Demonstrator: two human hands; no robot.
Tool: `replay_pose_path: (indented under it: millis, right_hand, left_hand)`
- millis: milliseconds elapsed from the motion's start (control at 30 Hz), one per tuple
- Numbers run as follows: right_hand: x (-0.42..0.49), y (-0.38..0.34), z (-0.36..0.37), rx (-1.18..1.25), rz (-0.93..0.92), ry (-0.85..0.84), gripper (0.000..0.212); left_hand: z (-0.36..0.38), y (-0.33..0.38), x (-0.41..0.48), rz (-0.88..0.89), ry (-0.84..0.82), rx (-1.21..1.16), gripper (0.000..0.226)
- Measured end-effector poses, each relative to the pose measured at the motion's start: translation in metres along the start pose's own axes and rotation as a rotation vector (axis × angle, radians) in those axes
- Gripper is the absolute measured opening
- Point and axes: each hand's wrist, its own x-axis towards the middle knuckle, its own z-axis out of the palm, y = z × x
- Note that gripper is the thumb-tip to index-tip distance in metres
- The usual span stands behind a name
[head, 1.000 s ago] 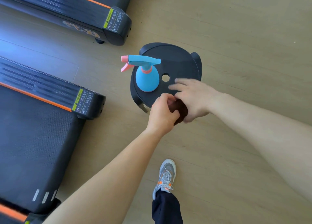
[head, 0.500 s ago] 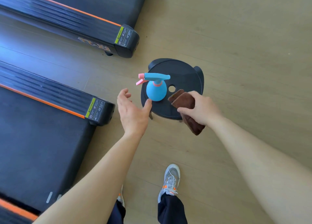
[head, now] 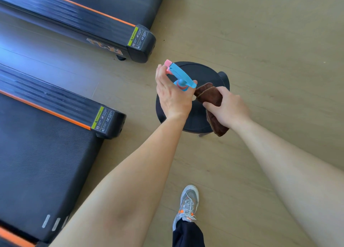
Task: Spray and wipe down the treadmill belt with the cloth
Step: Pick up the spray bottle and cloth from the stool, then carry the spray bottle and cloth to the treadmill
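Note:
A blue spray bottle (head: pixel 183 77) with a pink nozzle is above the round black stool (head: pixel 202 73). My left hand (head: pixel 172 96) wraps round the bottle's neck and hides its body. My right hand (head: pixel 226 107) grips a folded brown cloth (head: pixel 209 94) over the stool's right side, one end hanging below my fist. The near treadmill's black belt (head: pixel 37 157) lies at the left, bordered by an orange stripe.
A second treadmill (head: pixel 104 25) lies at the top left, with a strip of wooden floor (head: pixel 260 42) between the two. My grey shoe (head: pixel 187 204) stands on the floor below the stool.
My left hand has moved from beside the stool onto the spray bottle and taken hold of it. My right hand still holds the cloth, in about the same place.

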Motion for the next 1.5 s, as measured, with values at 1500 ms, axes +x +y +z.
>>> replay_pose_path:
  millis: [1500]
  right_hand:
    - [-0.396, -0.686, 0.035, -0.541, -0.922, -0.353, 0.041]
  left_hand:
    - [-0.814, -0.065, -0.162, -0.578, 0.411, -0.291, 0.036]
